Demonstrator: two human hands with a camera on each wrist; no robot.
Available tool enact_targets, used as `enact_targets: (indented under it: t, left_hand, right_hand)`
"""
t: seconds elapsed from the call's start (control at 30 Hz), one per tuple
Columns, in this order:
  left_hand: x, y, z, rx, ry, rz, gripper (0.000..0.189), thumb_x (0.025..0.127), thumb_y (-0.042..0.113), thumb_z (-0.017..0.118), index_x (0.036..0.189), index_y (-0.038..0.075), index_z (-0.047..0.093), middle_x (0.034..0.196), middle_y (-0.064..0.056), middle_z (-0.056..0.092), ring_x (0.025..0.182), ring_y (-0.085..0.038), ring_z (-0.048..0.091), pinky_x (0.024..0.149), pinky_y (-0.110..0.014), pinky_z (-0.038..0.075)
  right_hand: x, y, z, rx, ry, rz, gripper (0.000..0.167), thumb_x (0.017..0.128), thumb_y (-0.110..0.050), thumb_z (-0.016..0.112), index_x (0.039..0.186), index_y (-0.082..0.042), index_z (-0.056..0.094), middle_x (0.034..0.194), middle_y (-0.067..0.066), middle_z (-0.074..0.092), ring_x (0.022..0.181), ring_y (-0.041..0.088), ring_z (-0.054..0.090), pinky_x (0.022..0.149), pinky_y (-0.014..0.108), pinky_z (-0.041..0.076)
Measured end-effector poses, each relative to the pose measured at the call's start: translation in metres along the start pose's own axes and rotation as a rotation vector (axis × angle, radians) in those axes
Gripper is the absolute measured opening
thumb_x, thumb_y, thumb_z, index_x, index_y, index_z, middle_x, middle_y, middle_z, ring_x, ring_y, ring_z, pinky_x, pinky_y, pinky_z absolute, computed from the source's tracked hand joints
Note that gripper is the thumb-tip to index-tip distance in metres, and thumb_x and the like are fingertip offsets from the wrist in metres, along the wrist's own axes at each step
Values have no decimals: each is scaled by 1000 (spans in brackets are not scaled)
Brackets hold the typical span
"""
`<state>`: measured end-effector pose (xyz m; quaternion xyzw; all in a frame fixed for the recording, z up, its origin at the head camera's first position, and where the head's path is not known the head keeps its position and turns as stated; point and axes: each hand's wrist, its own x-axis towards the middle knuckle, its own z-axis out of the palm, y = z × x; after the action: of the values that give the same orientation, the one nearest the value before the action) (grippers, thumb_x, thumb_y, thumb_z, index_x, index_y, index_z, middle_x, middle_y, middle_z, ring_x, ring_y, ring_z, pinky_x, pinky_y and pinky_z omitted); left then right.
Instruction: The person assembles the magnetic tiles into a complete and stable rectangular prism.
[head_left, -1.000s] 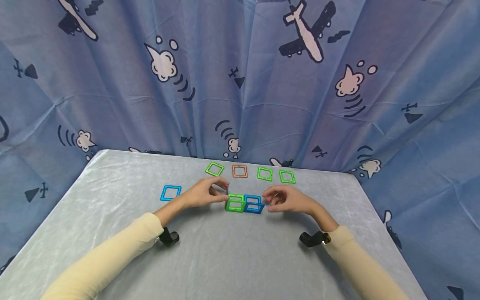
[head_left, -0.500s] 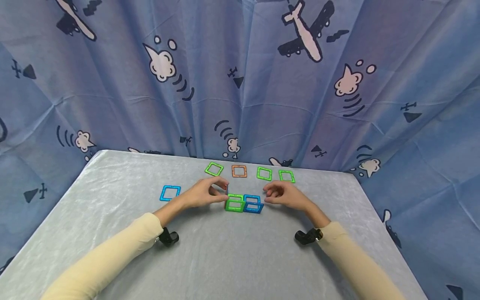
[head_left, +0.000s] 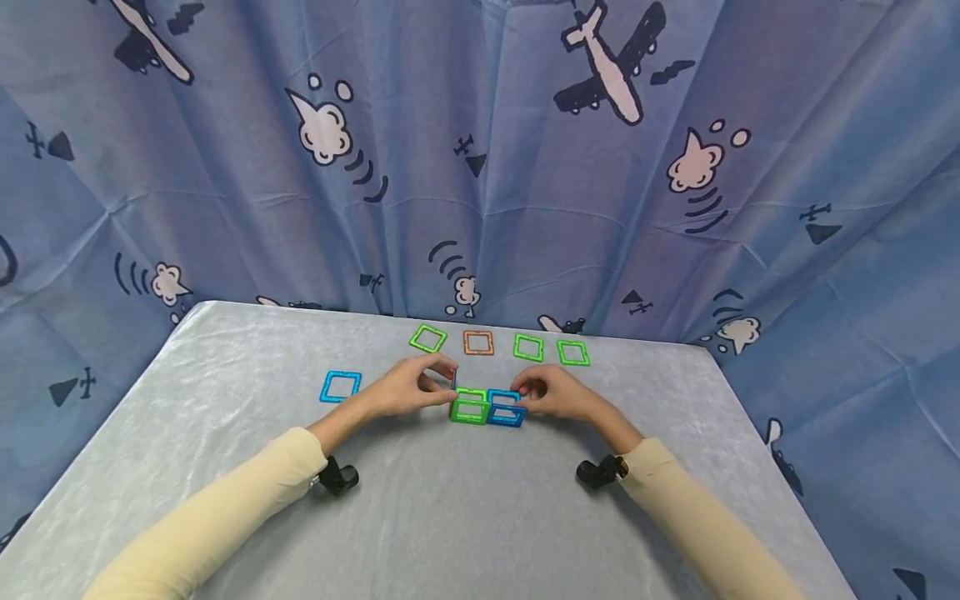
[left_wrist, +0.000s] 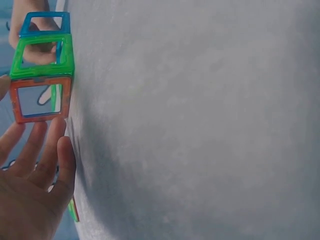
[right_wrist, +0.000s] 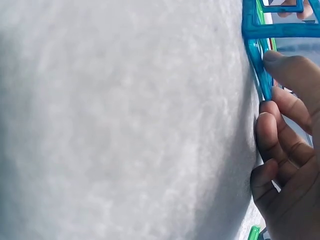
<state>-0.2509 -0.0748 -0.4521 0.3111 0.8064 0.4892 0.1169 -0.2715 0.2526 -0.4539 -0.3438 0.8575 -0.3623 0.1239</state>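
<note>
A low structure of square magnetic tiles stands mid-table, with a green tile (head_left: 469, 422) and a blue tile (head_left: 505, 424) along its front. In the left wrist view an orange tile (left_wrist: 42, 80) closes its left end. My left hand (head_left: 412, 383) grips that end, fingertips along one edge of the orange tile and thumb at the opposite side. On the other end, my right hand (head_left: 555, 393) pinches a blue tile (right_wrist: 255, 56) between thumb and fingers, as the right wrist view shows. The fingers partly hide both ends.
Behind the structure, loose flat tiles lie in a row: a green tile (head_left: 413, 340), an orange tile (head_left: 478, 353) and two further green ones. A flat blue tile (head_left: 341, 374) lies left, beyond the left forearm. A patterned curtain (head_left: 480, 250) hangs behind the white-covered table (head_left: 450, 517).
My right hand has moved left, from just beside the structure onto its right end, and its fingers have closed there. My left hand stays in place.
</note>
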Motion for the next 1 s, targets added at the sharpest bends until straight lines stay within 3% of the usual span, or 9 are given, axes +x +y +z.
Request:
enact_targets:
  t: [0.5, 1.0]
  left_hand:
    - [-3, -1, 3, -1, 6, 4, 51, 99, 20, 71, 142, -1, 53, 130, -17, 63, 99, -18, 70, 84, -37, 56]
    - [-1, 8, 1, 32, -32, 0, 47, 101, 16, 66, 142, -3, 53, 133, -17, 61, 104, -24, 68, 84, -37, 56]
  right_hand:
    - [-5, -12, 1, -37, -17, 28, 16, 91, -6, 78, 106, -4, 74, 89, -1, 66, 74, 13, 57, 62, 26, 48]
    - [-15, -14, 5, -33, -37, 56, 16, 91, -12, 79, 106, -6, 73, 86, -3, 63, 73, 12, 55, 62, 26, 47]
